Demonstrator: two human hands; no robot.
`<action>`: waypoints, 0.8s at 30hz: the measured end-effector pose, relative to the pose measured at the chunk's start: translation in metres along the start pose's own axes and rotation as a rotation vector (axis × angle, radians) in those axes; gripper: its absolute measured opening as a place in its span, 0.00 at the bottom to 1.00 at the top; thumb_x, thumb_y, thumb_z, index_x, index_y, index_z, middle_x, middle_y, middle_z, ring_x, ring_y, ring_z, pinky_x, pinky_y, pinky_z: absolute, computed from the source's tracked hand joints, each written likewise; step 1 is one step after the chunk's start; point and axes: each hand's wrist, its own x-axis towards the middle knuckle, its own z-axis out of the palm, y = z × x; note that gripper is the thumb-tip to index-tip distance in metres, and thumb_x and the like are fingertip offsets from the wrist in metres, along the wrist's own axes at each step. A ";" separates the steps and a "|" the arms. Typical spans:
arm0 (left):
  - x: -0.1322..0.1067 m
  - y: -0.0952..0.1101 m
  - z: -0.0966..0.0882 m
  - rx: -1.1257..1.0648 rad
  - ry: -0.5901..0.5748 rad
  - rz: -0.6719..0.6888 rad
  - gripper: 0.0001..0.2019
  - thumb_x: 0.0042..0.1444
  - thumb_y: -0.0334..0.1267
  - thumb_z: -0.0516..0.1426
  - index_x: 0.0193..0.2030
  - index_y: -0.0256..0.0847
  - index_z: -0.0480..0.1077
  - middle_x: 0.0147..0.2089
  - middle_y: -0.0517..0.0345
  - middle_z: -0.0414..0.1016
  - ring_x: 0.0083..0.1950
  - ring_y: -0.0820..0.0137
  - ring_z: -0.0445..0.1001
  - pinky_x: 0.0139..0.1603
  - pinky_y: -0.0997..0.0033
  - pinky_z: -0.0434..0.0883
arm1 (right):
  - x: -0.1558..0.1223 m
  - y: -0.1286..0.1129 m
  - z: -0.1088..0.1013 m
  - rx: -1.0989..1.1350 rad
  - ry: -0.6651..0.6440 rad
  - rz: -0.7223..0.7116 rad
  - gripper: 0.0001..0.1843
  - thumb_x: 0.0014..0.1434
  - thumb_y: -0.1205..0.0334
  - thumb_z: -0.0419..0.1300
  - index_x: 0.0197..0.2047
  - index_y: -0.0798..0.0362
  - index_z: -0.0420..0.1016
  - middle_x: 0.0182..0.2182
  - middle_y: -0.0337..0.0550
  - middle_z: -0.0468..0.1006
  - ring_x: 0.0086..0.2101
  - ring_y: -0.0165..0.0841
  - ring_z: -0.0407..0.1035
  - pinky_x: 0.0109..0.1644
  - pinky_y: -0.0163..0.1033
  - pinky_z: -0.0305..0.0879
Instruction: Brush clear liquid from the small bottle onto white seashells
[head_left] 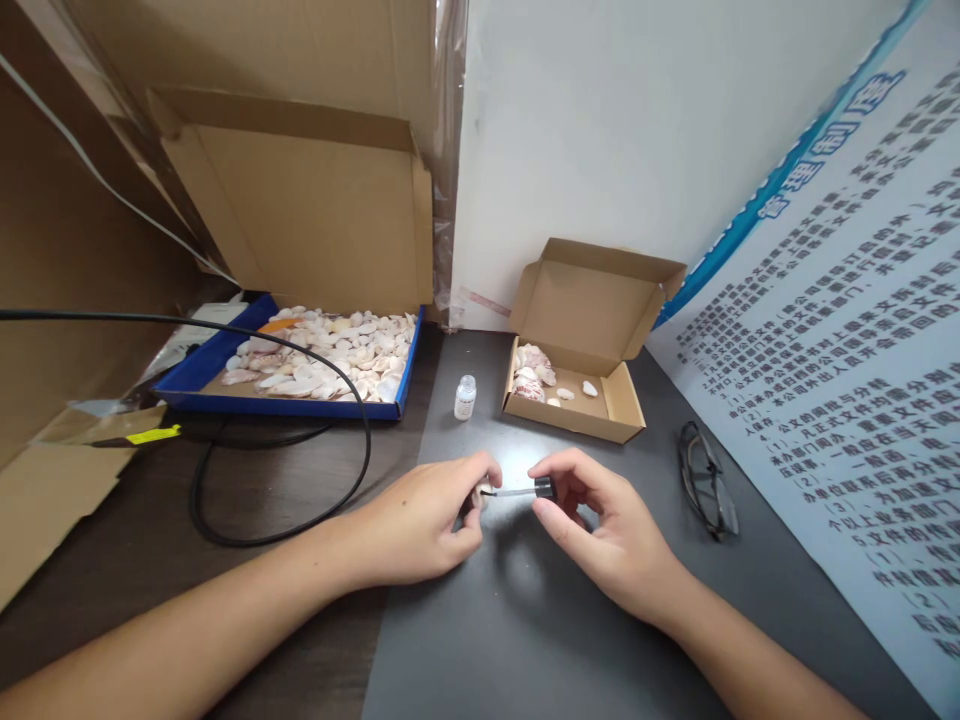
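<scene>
Pinched in the fingers of my left hand (431,515) is a small pale seashell (486,492), mostly hidden by them. My right hand (604,530) grips the black cap of a brush applicator (544,487), whose thin stem points left. Its dark tip touches or nearly touches the shell. Beyond the hands, a small clear glass bottle (465,398) with a white label stands upright, its neck uncapped. A small open cardboard box (577,424) behind my right hand has several shells in it, large ridged ones at its left side.
A blue-sided box (285,407) full of shells stands at the back left, lid raised. A black cable (367,440) loops over the dark table in front of it. Glasses (706,485) lie at right, beside a printed poster (847,400). A white panel (570,130) rises behind.
</scene>
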 end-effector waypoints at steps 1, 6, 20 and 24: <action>0.000 0.000 0.000 0.002 0.000 0.001 0.13 0.54 0.28 0.51 0.46 0.44 0.62 0.32 0.64 0.70 0.29 0.71 0.67 0.33 0.73 0.61 | 0.000 0.000 0.000 -0.002 0.000 -0.002 0.07 0.60 0.63 0.59 0.43 0.51 0.72 0.26 0.36 0.68 0.26 0.30 0.63 0.28 0.34 0.63; 0.000 -0.001 0.001 -0.004 0.003 0.008 0.14 0.54 0.28 0.52 0.47 0.44 0.62 0.33 0.64 0.70 0.30 0.71 0.67 0.33 0.73 0.62 | 0.001 0.000 0.000 0.006 0.033 -0.003 0.07 0.61 0.62 0.59 0.44 0.51 0.72 0.26 0.36 0.68 0.26 0.31 0.64 0.27 0.34 0.63; 0.000 -0.002 0.002 0.000 0.000 0.005 0.14 0.55 0.28 0.51 0.48 0.44 0.63 0.34 0.64 0.70 0.31 0.71 0.68 0.34 0.73 0.62 | 0.001 0.000 0.000 0.013 -0.017 0.021 0.07 0.60 0.62 0.59 0.43 0.51 0.72 0.26 0.36 0.67 0.27 0.30 0.62 0.28 0.34 0.61; 0.000 -0.003 0.002 -0.035 0.003 -0.002 0.13 0.55 0.27 0.52 0.46 0.44 0.63 0.33 0.64 0.69 0.30 0.72 0.65 0.33 0.73 0.61 | 0.001 -0.001 -0.001 0.019 0.009 0.024 0.07 0.61 0.62 0.58 0.43 0.51 0.72 0.26 0.35 0.67 0.27 0.31 0.62 0.29 0.35 0.61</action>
